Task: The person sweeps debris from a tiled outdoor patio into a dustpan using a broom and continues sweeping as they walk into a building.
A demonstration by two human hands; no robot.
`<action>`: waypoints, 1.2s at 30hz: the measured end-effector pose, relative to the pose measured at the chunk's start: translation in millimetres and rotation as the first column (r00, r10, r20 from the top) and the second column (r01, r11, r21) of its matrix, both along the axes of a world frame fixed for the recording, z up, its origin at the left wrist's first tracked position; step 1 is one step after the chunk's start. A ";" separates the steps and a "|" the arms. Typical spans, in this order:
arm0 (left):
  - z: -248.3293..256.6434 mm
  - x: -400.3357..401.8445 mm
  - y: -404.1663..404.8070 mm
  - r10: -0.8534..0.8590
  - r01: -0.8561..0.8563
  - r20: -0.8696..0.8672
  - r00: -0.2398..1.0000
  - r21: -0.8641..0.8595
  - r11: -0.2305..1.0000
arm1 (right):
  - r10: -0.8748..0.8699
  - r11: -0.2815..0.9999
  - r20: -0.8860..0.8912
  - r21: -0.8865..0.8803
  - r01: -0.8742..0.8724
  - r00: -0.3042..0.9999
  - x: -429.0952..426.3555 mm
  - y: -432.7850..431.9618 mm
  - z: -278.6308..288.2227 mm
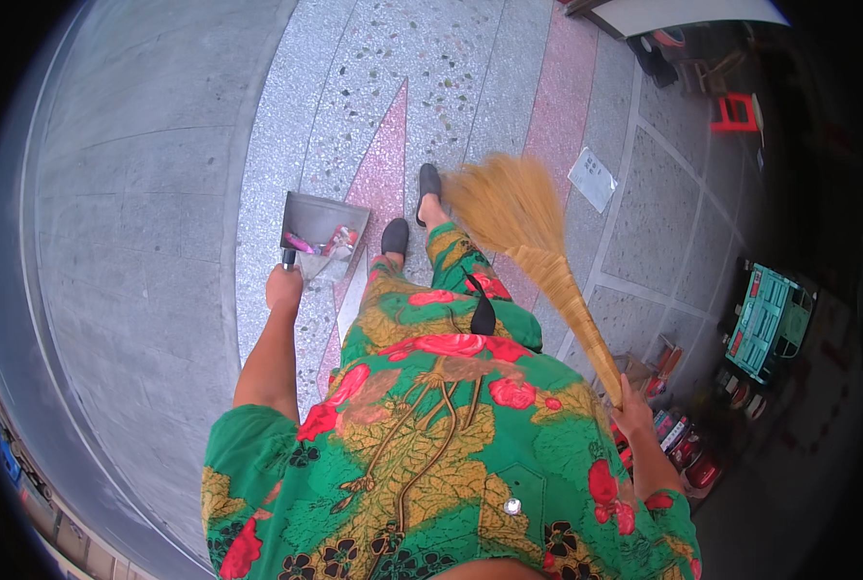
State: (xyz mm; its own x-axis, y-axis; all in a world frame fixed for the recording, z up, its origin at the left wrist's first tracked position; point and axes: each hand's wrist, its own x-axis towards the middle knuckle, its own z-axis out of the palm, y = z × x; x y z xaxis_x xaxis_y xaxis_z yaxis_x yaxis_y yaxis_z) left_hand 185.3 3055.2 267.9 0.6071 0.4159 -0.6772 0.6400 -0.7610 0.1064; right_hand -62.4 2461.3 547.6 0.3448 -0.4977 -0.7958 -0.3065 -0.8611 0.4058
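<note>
My left hand (284, 287) grips the handle of a grey dustpan (315, 214) and holds it beside my legs. Crumpled litter (340, 241), including wrappers and a bright pink piece, lies in the pan. On the other side, my right hand (632, 409) is closed around the handle of a straw broom (536, 239). Its wide, tan bristles fan out ahead and to the right of my feet. Whether the bristle tips touch the ground, I cannot tell. A pale sheet with printing (592, 180) lies on the floor to the right of the bristles.
Terrazzo paving with a pink inlay (380, 170) runs underfoot, with grey pavement (163, 239) and a road on the left. Along the right stand a red plastic stool (736, 112), a turquoise crate-like object (767, 322) and several packaged goods (681, 438).
</note>
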 end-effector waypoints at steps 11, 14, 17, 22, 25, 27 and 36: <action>-0.3 -6.0 1.9 -0.038 0.039 0.015 0.999 -0.016 0.999 | -0.284 0.957 0.016 -0.063 0.284 0.959 -21.7 8.5 9.0; 1.0 -7.6 -1.7 -0.053 0.054 0.028 0.998 -0.026 0.998 | -0.278 0.961 0.015 -0.002 0.278 0.961 -26.0 -3.4 -26.0; 6.3 -5.6 -7.8 -0.093 0.094 0.026 0.995 -0.028 0.995 | -0.218 0.970 -0.046 0.101 0.222 0.975 -7.6 3.9 -51.8; 1.5 -1.1 -17.0 -0.241 0.243 0.057 0.969 -0.028 0.970 | -0.174 0.962 -0.100 0.195 0.190 0.980 23.0 40.1 -60.7; 2.3 18.8 -28.6 -0.283 0.285 0.050 0.958 -0.028 0.958 | -0.139 0.960 -0.095 0.232 0.158 0.986 18.5 41.7 -68.2; 6.4 34.1 -37.6 -0.303 0.303 0.026 0.953 -0.008 0.953 | -0.101 0.951 -0.062 0.288 0.115 0.993 -7.1 20.6 -79.8; -4.9 53.2 -40.9 -0.404 0.406 -0.037 0.914 0.036 0.913 | -0.287 0.951 0.054 0.141 0.277 0.957 -12.5 32.4 -54.4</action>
State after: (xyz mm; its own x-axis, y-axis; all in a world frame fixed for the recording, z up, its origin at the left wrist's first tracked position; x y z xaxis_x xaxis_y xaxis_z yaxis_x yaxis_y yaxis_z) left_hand 238.5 3014.2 263.0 0.7108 0.1670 -0.6833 0.2783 -0.9589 0.0551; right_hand -74.8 2493.7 493.2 0.2652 -0.4766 -0.8382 -0.5688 -0.7793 0.2632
